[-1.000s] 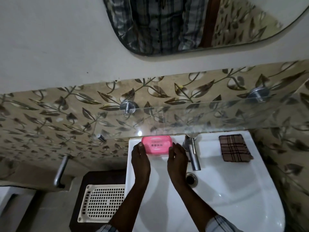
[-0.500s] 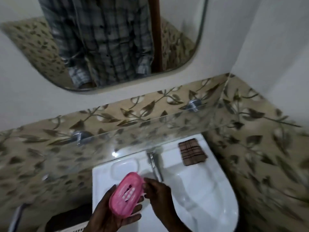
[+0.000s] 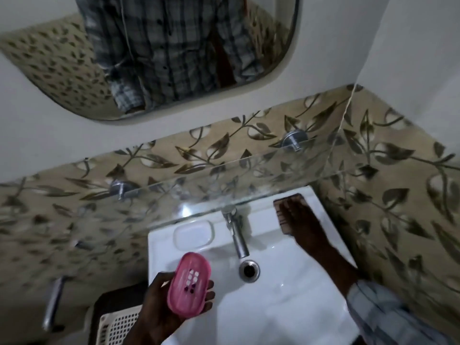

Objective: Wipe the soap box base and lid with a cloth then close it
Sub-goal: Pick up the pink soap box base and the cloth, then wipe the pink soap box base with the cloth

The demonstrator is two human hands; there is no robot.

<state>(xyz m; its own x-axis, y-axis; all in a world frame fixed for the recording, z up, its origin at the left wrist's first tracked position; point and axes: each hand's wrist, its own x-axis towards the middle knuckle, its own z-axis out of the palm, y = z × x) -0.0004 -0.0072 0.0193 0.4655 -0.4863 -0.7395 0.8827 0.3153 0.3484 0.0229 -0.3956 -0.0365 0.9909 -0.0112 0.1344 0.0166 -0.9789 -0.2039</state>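
1. We find the left hand (image 3: 159, 307) at the front left corner of the washbasin (image 3: 159, 245). It holds the pink soap box (image 3: 189, 282) from beneath, with the thumb on its left side and the fingertips showing past its right edge.
2. The soap box is oval, tilted with one end toward the wall, and raised above the basin's front left part. The face toward us carries a cluster of small slots. We cannot tell whether base and lid are joined.
3. The right hand (image 3: 298, 220) lies on the brown checked cloth (image 3: 284, 226) at the back right corner of the washbasin. Its fingers look straight and spread on top of the cloth. The hand is blurred.
4. A checked sleeve (image 3: 388, 317) covers the right forearm.
5. A moulded soap recess (image 3: 194, 235) sits in the back left of the basin ledge.
6. The chrome tap (image 3: 236, 232) stands at the middle of the back edge, and the drain (image 3: 249, 268) lies just in front of its spout.
7. A glass shelf (image 3: 224, 185) on two chrome brackets runs above the back edge.
8. Above the shelf hangs a mirror (image 3: 174, 58).
9. A white perforated basket (image 3: 117, 327) stands left of the basin.
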